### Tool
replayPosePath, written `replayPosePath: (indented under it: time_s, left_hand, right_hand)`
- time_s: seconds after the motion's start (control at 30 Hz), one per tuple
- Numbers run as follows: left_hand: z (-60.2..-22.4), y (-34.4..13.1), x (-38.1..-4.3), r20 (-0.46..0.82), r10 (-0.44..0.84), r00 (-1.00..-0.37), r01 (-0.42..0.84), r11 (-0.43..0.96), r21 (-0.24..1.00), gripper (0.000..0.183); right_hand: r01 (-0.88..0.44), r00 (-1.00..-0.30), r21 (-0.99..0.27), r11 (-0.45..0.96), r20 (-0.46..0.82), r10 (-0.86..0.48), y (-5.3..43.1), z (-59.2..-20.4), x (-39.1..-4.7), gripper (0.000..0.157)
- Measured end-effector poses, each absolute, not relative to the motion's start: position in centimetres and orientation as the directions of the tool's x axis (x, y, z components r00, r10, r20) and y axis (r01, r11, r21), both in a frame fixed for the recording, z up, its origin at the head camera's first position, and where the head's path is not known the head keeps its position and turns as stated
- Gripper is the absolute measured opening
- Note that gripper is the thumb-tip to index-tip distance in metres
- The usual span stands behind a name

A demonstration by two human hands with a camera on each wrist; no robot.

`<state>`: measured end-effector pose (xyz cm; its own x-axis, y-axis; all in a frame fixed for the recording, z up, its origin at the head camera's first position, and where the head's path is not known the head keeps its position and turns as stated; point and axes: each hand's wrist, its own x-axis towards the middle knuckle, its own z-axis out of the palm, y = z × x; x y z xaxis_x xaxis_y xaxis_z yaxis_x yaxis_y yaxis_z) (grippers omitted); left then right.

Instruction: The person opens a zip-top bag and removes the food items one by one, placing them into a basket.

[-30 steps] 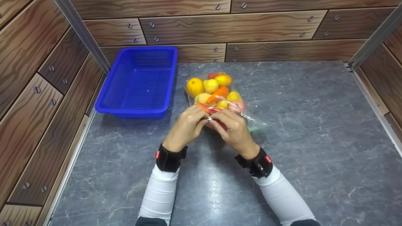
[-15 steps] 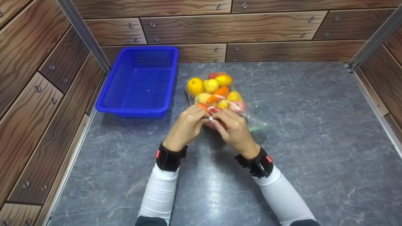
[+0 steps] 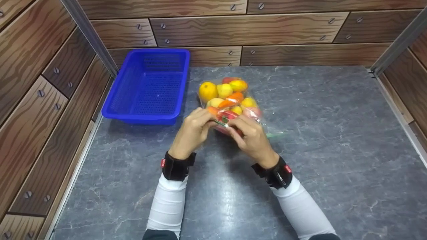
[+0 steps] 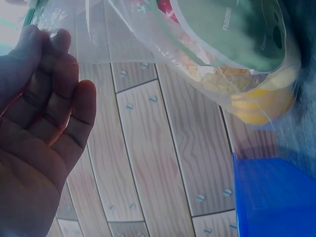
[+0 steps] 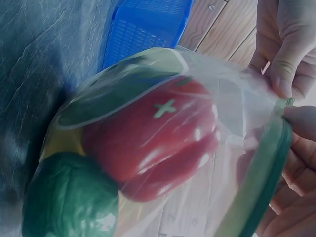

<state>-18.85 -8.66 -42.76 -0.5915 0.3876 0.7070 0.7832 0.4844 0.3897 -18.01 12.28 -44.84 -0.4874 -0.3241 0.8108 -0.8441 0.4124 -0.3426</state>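
A clear zip bag [image 5: 229, 101] full of fruit and vegetables lies ahead of me, its green zip edge [image 5: 269, 173] raised toward me. My left hand [image 3: 193, 131] pinches that edge between thumb and fingertips. Close beside it, my right hand [image 3: 252, 138] pinches the same edge, with a short stretch showing between the hands. Through the plastic I see a red bell pepper [image 5: 158, 138], a dark green round vegetable [image 5: 71, 195], an orange [image 3: 208, 91], a lemon [image 3: 225, 90] and a carrot-like orange piece [image 3: 232, 100]. A green printed label [image 4: 237, 34] covers part of the bag.
A blue perforated basket [image 3: 182, 86] stands left of the bag, with nothing seen inside. Both sit on a grey marbled tabletop [image 3: 327, 133]. Wood-patterned walls [image 3: 250, 28] with metal corner posts [image 3: 90, 35] bound the table at the back and sides.
My left hand has shifted slightly left, away from the right hand, and more of the bag's zip edge shows between them. The right hand has barely moved; the basket stays put.
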Motion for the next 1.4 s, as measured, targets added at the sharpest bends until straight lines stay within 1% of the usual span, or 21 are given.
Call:
replayPosePath:
  time_s: [0.13, 0.37, 0.63, 0.77, 1.0, 1.23, 1.4]
  left_hand:
    - [-42.6, -9.1, -18.9, 0.719, 0.370, -0.589, 0.772, 0.522, 0.364, 0.005]
    - [-42.4, -9.5, -19.1, 0.760, 0.294, -0.580, 0.728, 0.605, 0.322, 0.014]
    - [-42.4, -9.8, -19.2, 0.752, 0.215, -0.624, 0.654, 0.669, 0.352, 0.018]
    - [-42.2, -9.9, -19.2, 0.750, 0.183, -0.636, 0.635, 0.677, 0.373, 0.016]
    - [-42.1, -10.3, -19.3, 0.743, 0.125, -0.657, 0.600, 0.684, 0.416, 0.006]
    - [-42.0, -10.6, -19.4, 0.742, 0.096, -0.664, 0.595, 0.669, 0.446, 0.008]
    - [-42.0, -11.2, -19.2, 0.732, 0.076, -0.678, 0.582, 0.663, 0.471, 0.009]
  right_hand:
    - [-0.840, -0.493, -0.341, 0.421, 0.804, -0.333, 12.5, -44.8, -18.1, 0.011]
    - [-0.830, -0.512, -0.355, 0.430, 0.792, -0.334, 13.3, -44.4, -18.2, 0.009]
    - [-0.828, -0.521, -0.350, 0.439, 0.770, -0.369, 15.4, -43.5, -18.7, 0.009]
    - [-0.816, -0.539, -0.355, 0.456, 0.752, -0.379, 16.8, -43.2, -19.0, 0.009]
    - [-0.785, -0.586, -0.397, 0.475, 0.723, -0.365, 19.2, -42.8, -19.0, 0.010]
    - [-0.742, -0.636, -0.409, 0.532, 0.681, -0.363, 21.3, -42.4, -18.8, 0.005]
    - [-0.721, -0.655, -0.396, 0.569, 0.657, -0.373, 22.1, -42.0, -18.9, 0.008]
